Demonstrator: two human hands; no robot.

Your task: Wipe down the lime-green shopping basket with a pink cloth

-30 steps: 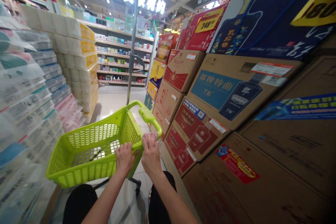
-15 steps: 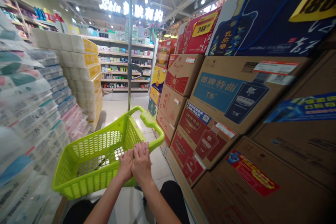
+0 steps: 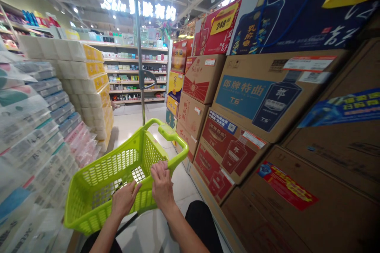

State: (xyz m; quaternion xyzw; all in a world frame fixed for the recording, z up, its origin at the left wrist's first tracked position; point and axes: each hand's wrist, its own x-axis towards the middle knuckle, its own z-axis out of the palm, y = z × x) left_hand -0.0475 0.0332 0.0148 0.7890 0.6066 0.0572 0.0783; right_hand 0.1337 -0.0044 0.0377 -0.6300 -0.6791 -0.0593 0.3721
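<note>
A lime-green plastic shopping cart [image 3: 103,166] stands sideways in front of me, its basket showing a grid floor and nothing large inside. My left hand [image 3: 124,199] is wrapped over the near rim of the basket, around the middle of that side. Farther right, my right hand [image 3: 162,178] grips the same rim close to where the cart's looped handle [image 3: 179,157] joins. Both sets of fingers curl over the edge, and their tips are partly hidden inside. A grey metal pole [image 3: 139,59] rises behind the cart's handle end.
Stacked cartons [image 3: 237,158] form a wall close on my right. To the left are piles of plastic-wrapped packs [image 3: 32,138] and tissue bundles [image 3: 68,71]. Pale tiled floor [image 3: 127,120] leads to product shelves [image 3: 136,71] at the back.
My left hand has slid left along the rim, away from my right hand, which keeps its grip. The cart sits slightly lower in view; the surroundings have shifted left.
</note>
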